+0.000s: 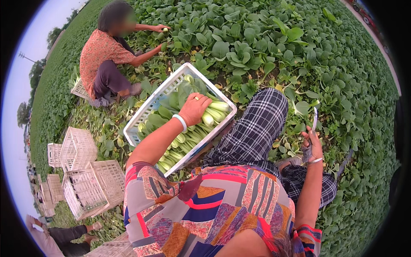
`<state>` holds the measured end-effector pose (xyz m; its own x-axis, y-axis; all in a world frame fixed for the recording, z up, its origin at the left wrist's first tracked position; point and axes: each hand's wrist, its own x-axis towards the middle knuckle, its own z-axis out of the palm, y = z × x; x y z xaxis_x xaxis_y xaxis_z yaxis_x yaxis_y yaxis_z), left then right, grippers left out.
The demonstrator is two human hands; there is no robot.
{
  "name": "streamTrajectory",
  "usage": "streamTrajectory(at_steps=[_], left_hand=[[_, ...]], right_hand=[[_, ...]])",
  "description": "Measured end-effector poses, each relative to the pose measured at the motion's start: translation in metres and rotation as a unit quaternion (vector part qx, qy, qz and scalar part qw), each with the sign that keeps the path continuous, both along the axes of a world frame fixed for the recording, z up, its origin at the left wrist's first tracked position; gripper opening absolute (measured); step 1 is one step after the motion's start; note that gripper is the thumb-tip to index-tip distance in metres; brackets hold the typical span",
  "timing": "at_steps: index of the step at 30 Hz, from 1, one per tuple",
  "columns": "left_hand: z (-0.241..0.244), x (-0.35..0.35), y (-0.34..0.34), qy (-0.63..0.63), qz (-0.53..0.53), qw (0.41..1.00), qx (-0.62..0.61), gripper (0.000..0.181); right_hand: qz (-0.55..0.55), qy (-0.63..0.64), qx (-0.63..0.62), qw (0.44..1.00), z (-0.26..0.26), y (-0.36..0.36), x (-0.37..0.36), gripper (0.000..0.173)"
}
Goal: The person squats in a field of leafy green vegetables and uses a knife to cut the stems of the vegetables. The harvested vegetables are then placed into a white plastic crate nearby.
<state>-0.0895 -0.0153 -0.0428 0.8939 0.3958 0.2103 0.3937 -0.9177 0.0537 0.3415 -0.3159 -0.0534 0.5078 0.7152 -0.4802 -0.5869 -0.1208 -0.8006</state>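
Note:
My left hand [194, 109], with a pale bangle at the wrist, rests on bok choy in a white plastic crate [147, 105]. Its fingers lie over the green leaves beside thick pale stems [215, 113]; whether they grip a plant cannot be told. More bok choy lies in rows under my forearm, stems towards the crate's near right side. On the right, my right hand [311, 144] holds a small knife [315, 119] upright, its curved blade pointing away from me. A dark wrap covers part of that hand. Leafy plants stand just past the blade.
A co-worker [104, 64] squats at upper left, both hands at the plants' edge. Stacked pale crates [93, 186] stand on the left, with another person's legs [69, 237] at lower left. Dense bok choy [244, 29] grows ahead and right. Loose leaves litter the soil around my plaid-trousered knees.

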Motion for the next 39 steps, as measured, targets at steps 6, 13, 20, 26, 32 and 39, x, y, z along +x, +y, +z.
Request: streamTrajectory(at_steps=[6, 13, 20, 26, 32, 39], left_hand=[[-0.033, 0.007, 0.011, -0.023, -0.032, 0.999, -0.021, 0.062], [-0.077, 0.011, 0.018, -0.03, -0.036, 0.998, -0.042, 0.062], [-0.039, 0.022, 0.002, 0.136, -0.036, 0.989, -0.033, 0.091], [0.005, 0.028, -0.014, 0.278, -0.033, 0.96, -0.018, 0.102], [0.046, 0.065, -0.007, 0.289, -0.058, 0.955, -0.024, 0.081], [0.025, 0.232, 0.071, 0.116, -0.12, 0.982, -0.084, 0.042]], right_hand=[[-0.026, 0.015, -0.03, 0.999, -0.021, -0.015, 0.0, 0.033], [-0.036, 0.015, -0.083, 0.996, -0.029, -0.01, -0.01, 0.032], [-0.016, 0.017, -0.107, 0.994, -0.028, 0.006, -0.026, 0.038], [0.062, -0.063, -0.115, 0.989, -0.05, 0.022, -0.03, 0.04], [0.077, -0.053, -0.106, 0.99, -0.066, 0.048, -0.028, 0.04], [0.081, -0.138, -0.099, 0.982, -0.12, 0.113, 0.026, 0.042]])
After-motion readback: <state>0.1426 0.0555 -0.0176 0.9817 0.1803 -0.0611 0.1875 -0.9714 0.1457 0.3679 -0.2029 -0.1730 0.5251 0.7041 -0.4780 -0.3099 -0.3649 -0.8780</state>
